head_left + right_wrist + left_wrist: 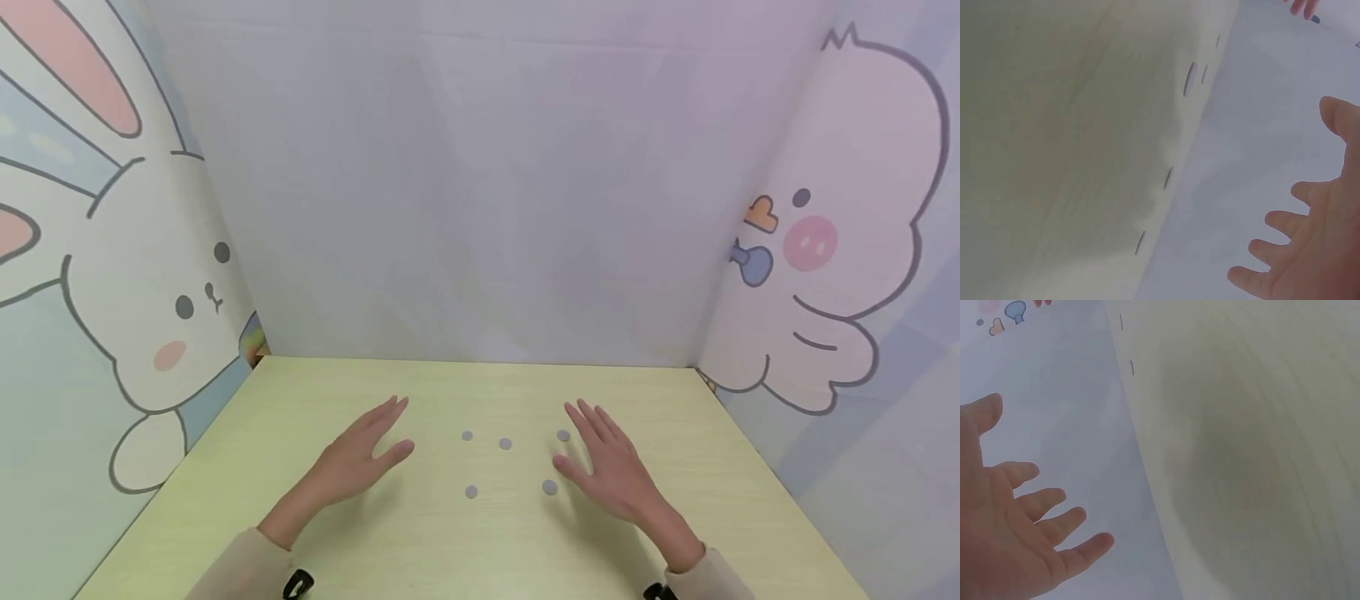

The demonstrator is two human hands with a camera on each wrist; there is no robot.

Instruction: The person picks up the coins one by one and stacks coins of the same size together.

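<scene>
My left hand [356, 458] hovers over the left part of the pale wooden table [420, 550], its fingers extended and thumb apart. On the other side my right hand [613, 468] is raised with straight, spread fingers. Neither hand holds anything. Several small flat grey discs lie between them. Closest to the right hand are a front disc [550, 487] and a back disc [563, 436], near its thumb and fingertips. The left hand's nearest are another back disc [467, 436] and another front disc [471, 492]. One more disc [506, 444] lies in the middle.
A plain pale curtain [480, 200] hangs behind the table's far edge. Printed side cloths flank it, with a cartoon rabbit [142, 333] at left and a cartoon chick [855, 167] at right. Dark wristband parts [298, 583] show at the sleeves.
</scene>
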